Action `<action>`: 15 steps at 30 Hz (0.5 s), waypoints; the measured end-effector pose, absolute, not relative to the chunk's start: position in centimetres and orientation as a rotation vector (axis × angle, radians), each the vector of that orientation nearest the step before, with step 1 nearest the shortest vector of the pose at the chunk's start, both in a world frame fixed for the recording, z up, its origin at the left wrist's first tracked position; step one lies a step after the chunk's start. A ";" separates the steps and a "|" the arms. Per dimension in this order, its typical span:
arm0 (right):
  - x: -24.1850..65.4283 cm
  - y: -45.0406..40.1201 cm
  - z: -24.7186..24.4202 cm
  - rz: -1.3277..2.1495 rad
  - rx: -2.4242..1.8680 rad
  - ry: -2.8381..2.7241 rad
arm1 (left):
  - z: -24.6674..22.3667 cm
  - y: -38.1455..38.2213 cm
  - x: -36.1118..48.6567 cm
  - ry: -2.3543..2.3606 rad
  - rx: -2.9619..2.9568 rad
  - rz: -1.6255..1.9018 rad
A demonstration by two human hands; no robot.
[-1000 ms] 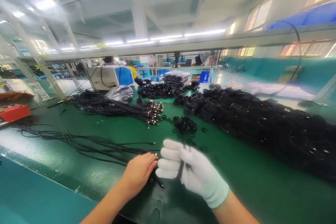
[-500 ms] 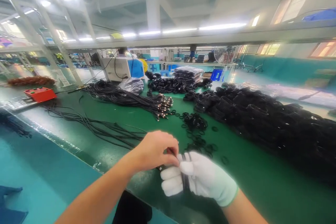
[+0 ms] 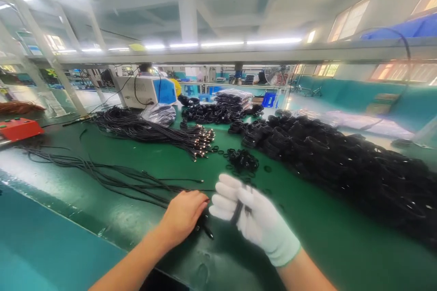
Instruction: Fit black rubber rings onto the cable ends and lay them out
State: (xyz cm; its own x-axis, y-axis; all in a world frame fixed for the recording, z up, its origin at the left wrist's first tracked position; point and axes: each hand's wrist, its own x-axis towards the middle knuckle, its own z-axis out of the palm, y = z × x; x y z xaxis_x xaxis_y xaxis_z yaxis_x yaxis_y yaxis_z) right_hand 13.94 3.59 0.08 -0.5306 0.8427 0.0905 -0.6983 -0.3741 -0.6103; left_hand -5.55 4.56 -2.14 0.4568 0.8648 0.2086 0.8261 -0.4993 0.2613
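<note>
My bare left hand [image 3: 186, 213] is closed over the front ends of several thin black cables [image 3: 126, 177] on the green tabletop. Its fingertips are mostly hidden, and dark connector ends [image 3: 207, 231] poke out just below it. Close by on the right, my right hand [image 3: 251, 218] in a white glove is raised above the table. Its thumb presses a black cable [image 3: 237, 212], apparently gathered in loops, across the palm, while the other fingers are partly bent. Beyond the glove lies a small heap of black rings [image 3: 242, 160].
A bundle of black cables [image 3: 146, 129] with metal ends lies further back. A large pile of black coils [image 3: 327, 159] covers the right side. A white and blue machine [image 3: 146, 91] stands behind, and a red control box [image 3: 20, 129] sits at the left.
My left hand has come away from the gloved hand and moved left and down onto the cables. My right hand has tilted, its fingers rising and straightening. The view has turned slightly right.
</note>
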 end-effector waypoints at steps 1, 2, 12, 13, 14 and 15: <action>14.0 3.7 0.1 1.972 -0.327 -0.755 | -2.1 3.7 -5.1 1.514 2.628 0.448; 14.0 3.9 0.0 1.942 -0.364 -0.764 | -2.0 2.8 -4.4 1.506 2.672 0.429; 13.6 2.8 -1.6 2.157 -0.452 -1.061 | 3.1 1.5 -3.8 1.228 2.818 0.496; 13.5 2.5 -1.6 2.234 -0.388 -1.064 | 3.8 1.8 -4.4 1.205 2.776 0.487; 13.4 2.2 -1.6 2.309 -0.343 -1.051 | 4.4 2.0 -4.8 1.180 2.714 0.481; 13.2 1.9 -1.7 2.381 -0.317 -1.028 | 4.8 2.3 -5.3 1.153 2.631 0.482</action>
State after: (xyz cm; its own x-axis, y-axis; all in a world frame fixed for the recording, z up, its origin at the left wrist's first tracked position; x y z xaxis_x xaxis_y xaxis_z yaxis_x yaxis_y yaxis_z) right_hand 13.21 1.91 -1.67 -0.8361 0.5485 -0.0073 -0.3708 -0.5750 -0.7293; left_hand -5.27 2.32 4.78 0.6365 0.7434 0.2055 0.6683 -0.6646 0.3341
